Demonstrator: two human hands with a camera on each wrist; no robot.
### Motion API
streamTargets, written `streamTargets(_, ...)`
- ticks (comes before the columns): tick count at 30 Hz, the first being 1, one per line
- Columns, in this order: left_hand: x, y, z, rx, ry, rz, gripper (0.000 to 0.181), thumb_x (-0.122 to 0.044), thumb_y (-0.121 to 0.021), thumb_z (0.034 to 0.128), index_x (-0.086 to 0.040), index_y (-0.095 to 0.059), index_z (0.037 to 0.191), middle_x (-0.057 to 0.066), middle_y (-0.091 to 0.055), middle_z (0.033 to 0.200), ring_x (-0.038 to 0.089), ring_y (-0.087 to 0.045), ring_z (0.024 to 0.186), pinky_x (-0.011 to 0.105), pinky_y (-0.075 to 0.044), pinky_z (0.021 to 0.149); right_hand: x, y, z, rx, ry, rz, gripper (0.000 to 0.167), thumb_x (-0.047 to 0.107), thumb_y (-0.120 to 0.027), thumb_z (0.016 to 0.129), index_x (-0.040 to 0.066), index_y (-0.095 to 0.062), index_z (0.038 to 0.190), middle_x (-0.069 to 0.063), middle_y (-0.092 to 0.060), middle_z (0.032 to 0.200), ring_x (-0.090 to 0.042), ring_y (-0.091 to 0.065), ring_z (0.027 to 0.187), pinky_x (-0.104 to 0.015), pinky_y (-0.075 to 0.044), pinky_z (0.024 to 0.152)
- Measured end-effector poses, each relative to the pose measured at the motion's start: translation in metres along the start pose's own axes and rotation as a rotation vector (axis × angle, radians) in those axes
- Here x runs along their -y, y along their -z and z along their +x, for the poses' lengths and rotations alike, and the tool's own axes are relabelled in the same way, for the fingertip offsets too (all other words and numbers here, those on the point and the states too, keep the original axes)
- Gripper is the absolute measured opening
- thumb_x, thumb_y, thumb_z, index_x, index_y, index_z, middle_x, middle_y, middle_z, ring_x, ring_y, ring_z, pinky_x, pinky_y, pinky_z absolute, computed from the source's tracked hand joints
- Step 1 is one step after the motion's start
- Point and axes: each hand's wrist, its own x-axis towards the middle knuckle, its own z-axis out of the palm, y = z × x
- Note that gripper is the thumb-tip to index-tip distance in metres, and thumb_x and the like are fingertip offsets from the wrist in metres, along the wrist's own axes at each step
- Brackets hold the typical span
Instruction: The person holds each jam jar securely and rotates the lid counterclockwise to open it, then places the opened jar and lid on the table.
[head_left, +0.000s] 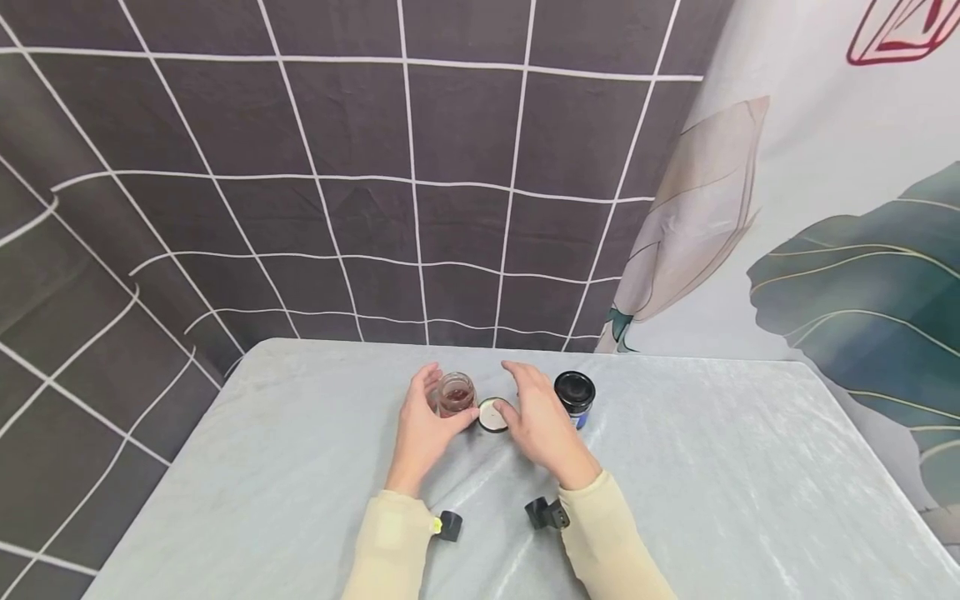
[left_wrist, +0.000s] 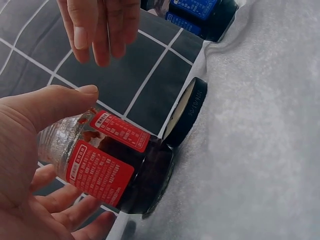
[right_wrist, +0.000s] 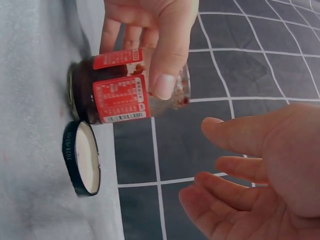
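Note:
A glass jar (head_left: 456,395) with red labels and dark red contents stands uncapped on the table. My left hand (head_left: 426,425) is around it, thumb (left_wrist: 65,97) stretched out near its mouth and fingers spread along its far side; firm contact cannot be made out. Beside the jar lies its black-rimmed lid (head_left: 492,415), pale inner side up. Over the lid's right side hovers my right hand (head_left: 542,421), fingers loosely bent with nothing in them, as the right wrist view (right_wrist: 240,175) shows.
A second jar (head_left: 575,395) with a black lid and blue label stands just right of my right hand. Pale grey cloth covers the table (head_left: 712,467). Behind it hangs a dark gridded curtain (head_left: 360,217), with a leaf-patterned white one (head_left: 697,225) at the right.

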Motion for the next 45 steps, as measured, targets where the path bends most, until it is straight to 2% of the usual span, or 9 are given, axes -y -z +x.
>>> streamTargets(6, -0.001, 0.001, 0.000, 0.002, 0.006, -0.015, 0.090, -0.018, -0.090, 0.0730, -0.007, -0.041, 0.148, 0.014, -0.053, 0.143, 0.029, -0.050, 0.134, 0.044, -0.040, 0.110, 0.001, 0.006, 0.000, -0.007, -0.022, 0.004, 0.056, 0.013, -0.074, 0.091, -0.004, -0.051, 0.140, -0.020, -0.057, 0.136, -0.037, -0.054, 0.124, -0.050, -0.042, 0.106)
streamTargets(25, -0.004, 0.003, -0.001, -0.011, -0.005, -0.017, 0.090, -0.016, -0.090, 0.0730, -0.007, -0.041, 0.148, 0.014, -0.051, 0.145, 0.029, -0.047, 0.137, 0.044, -0.041, 0.109, 0.002, 0.029, -0.005, -0.061, -0.004, 0.002, 0.056, 0.013, -0.074, 0.091, -0.006, -0.052, 0.138, -0.022, -0.060, 0.129, -0.034, -0.058, 0.113, -0.048, -0.047, 0.097)
streamTargets(45, -0.011, 0.008, -0.001, -0.037, -0.031, -0.022, 0.090, -0.018, -0.090, 0.0721, -0.005, -0.043, 0.147, 0.015, -0.051, 0.146, 0.031, -0.046, 0.137, 0.044, -0.037, 0.113, -0.002, 0.040, -0.008, -0.065, -0.016, 0.002, 0.056, 0.015, -0.074, 0.091, -0.006, -0.053, 0.138, -0.023, -0.057, 0.133, -0.034, -0.058, 0.113, -0.048, -0.047, 0.096)
